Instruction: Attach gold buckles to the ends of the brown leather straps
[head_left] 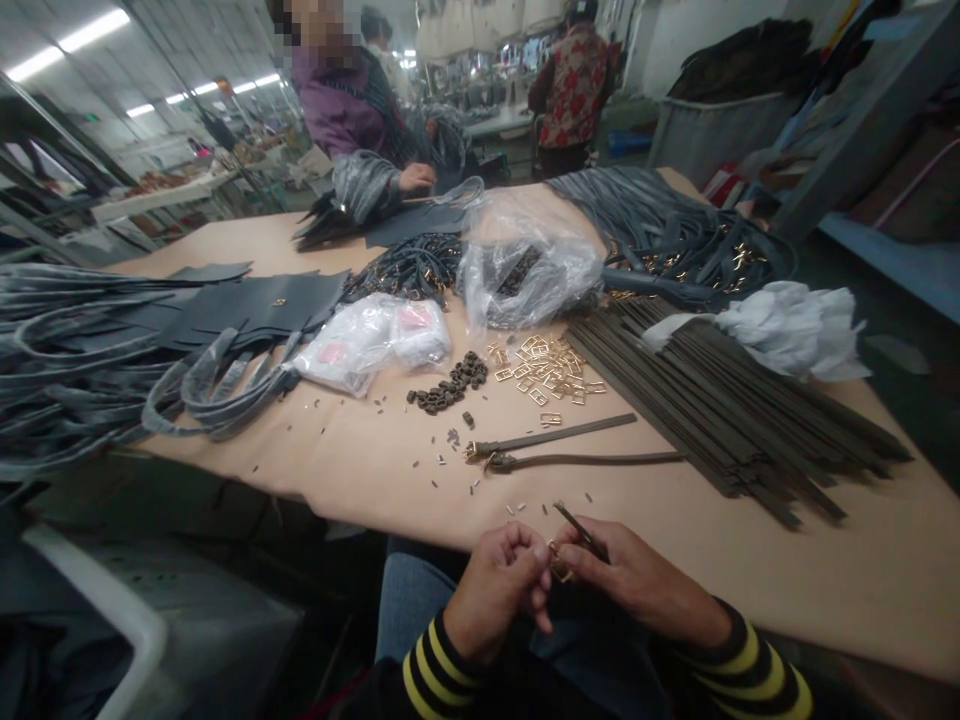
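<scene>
Stretching ahead, the table [787, 575] is spread with dark straps [697, 400]. At its edge, the left hand [499, 570] and right hand [637, 575] are closed; a slim dark piece [585, 532] is gripped in the right, and the gold buckle [561, 574] pinched between them should be held square.

I can't see the whole buckle [561, 573]: fingers [589, 566] cover part. My view's left edge crops the grey straps [52, 400].
</scene>
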